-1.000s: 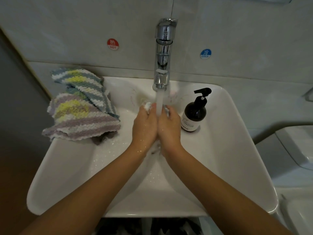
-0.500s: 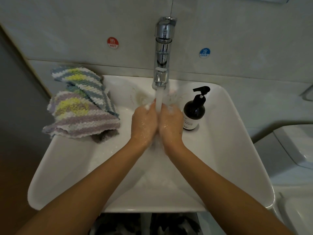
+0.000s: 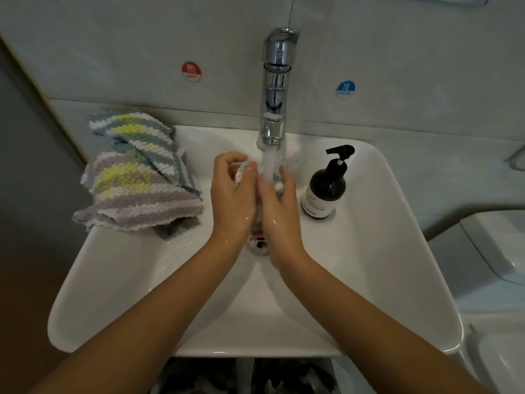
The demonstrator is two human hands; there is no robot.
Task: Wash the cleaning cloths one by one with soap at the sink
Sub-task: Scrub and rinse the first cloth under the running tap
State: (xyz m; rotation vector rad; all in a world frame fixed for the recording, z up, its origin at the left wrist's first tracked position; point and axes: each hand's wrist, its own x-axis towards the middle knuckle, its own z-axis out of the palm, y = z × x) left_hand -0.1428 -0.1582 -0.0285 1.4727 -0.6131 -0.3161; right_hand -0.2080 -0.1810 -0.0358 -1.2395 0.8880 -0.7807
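- Head view: my left hand [image 3: 231, 196] curls round a wet cloth [image 3: 241, 172] just left of the faucet [image 3: 275, 89] stream — a white edge shows.
- My right hand [image 3: 279, 207] presses against it under the stream, fingers straight.
- Striped cloths [image 3: 133, 177] piled left of the faucet on the sink [image 3: 397, 251] rim; soap bottle [image 3: 326, 189] right of it.

A small wet cloth [image 3: 241, 172], pale and bunched, sits mid-frame under the running tap water, mostly hidden. Two striped knitted cloths [image 3: 136, 177] lie stacked over the white sink's [image 3: 397, 280] upper-left rim. A dark pump soap bottle [image 3: 326, 186] stands upright right of centre.
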